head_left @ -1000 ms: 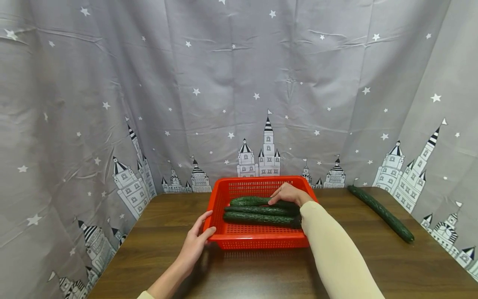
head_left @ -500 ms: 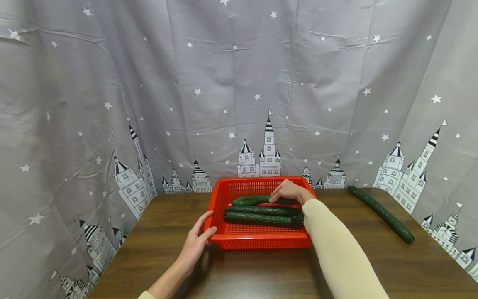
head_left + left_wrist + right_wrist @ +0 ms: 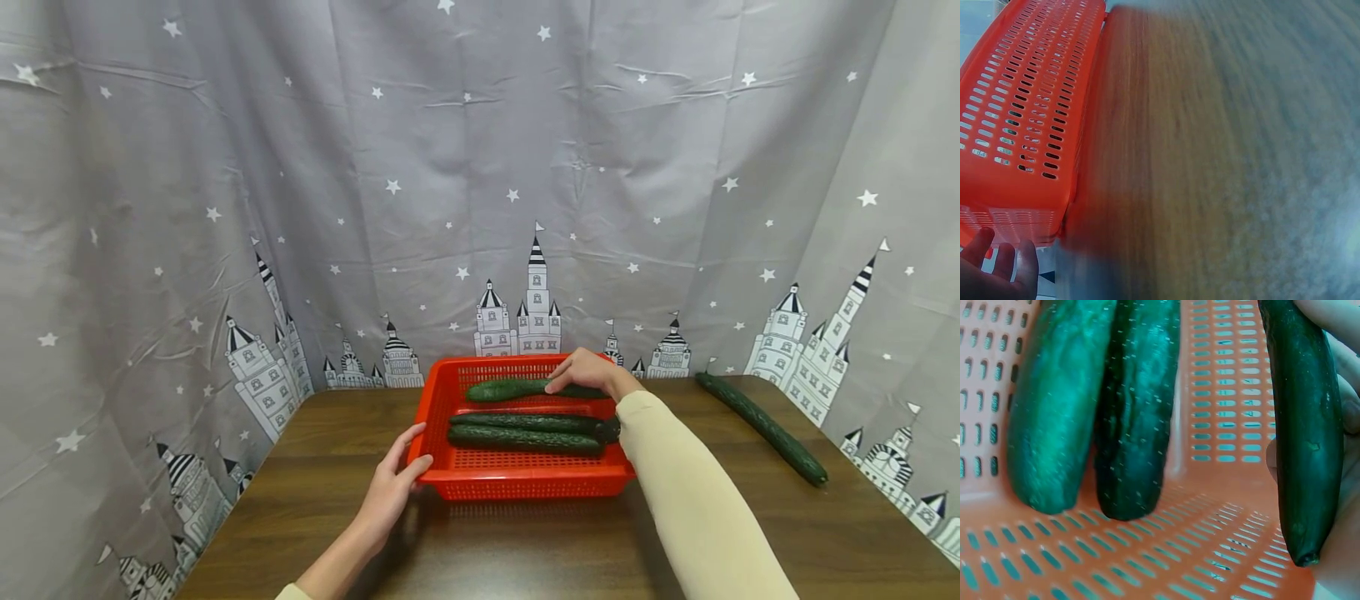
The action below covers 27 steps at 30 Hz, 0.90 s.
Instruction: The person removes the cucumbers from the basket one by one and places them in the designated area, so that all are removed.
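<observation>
cucumbers (image 3: 525, 440): 4 | basket (image 3: 525, 475): 1 | table (image 3: 825, 542): 1 | hands (image 3: 393, 477): 2 (1 left, 1 right)

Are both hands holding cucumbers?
No, the right hand holds a cucumber, but the left hand holds the basket by its edge.

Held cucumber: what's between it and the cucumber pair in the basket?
Bare red basket, seen in the head and right wrist views; only a fingertip of the right hand shows past the held cucumber toward the cucumber pair.
</observation>
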### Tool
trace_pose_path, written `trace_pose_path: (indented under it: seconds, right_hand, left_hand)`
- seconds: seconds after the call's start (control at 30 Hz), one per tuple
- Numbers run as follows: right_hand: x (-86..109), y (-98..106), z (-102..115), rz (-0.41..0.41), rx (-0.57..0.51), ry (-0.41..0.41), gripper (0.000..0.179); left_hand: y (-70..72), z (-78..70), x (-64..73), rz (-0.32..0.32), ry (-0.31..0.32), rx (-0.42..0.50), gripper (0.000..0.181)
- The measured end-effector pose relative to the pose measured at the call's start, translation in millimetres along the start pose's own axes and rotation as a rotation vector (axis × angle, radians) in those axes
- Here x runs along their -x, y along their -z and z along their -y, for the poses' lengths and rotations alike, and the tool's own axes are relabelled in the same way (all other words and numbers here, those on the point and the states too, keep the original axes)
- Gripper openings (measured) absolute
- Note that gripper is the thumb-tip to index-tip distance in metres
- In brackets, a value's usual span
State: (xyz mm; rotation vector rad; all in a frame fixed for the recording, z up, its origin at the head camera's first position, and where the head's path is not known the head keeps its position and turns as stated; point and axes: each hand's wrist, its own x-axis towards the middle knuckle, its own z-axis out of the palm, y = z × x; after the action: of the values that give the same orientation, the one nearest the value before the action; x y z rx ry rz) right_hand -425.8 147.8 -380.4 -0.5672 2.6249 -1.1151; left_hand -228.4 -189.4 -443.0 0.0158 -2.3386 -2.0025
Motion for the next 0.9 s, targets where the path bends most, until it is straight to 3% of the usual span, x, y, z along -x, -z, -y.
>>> trace_pose_path:
  seconds: [0.47,0.9]
  right_hand:
    - [9.4,26,13,-0.047,-0.035,0.028,0.036]
    - [22.1,58,5,-0.088,-0.043,0.043,0.042]
  left_hand:
    - [0.1,-0.6,1.0,0.005,0.000,0.007,0.052]
    - [-0.1,-0.7,0.5,0.006,0.006,-0.002,0.052]
